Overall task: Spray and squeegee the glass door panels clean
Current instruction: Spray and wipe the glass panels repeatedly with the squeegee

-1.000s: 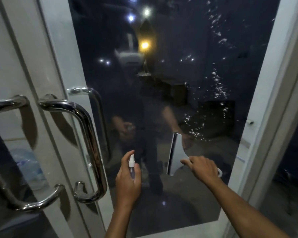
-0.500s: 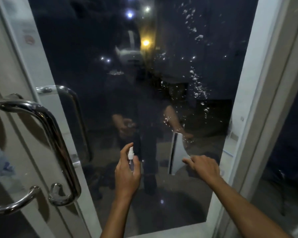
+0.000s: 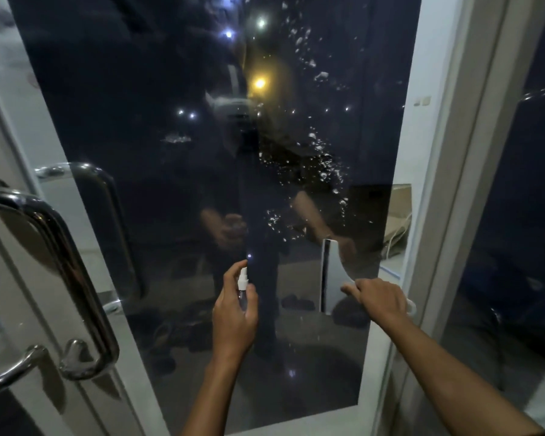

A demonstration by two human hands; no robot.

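A dark glass door panel (image 3: pixel 158 127) fills the view, with white foam spots (image 3: pixel 323 171) scattered down its right half. My left hand (image 3: pixel 235 316) grips a small clear spray bottle (image 3: pixel 242 283) with a white nozzle, index finger on top, pointed at the glass. My right hand (image 3: pixel 379 298) grips the handle of a white squeegee (image 3: pixel 329 272). Its blade stands upright against the lower right of the glass.
A chrome pull handle (image 3: pixel 73 278) juts out from the door at the left, with a second one (image 3: pixel 0 379) lower left. The white door frame (image 3: pixel 431 184) runs down the right side, and another glass pane (image 3: pixel 523 215) lies beyond it.
The view has shifted right, so the door handles sit further left. The squeegee and my right hand have moved right, toward the frame. My left hand keeps its hold on the bottle.
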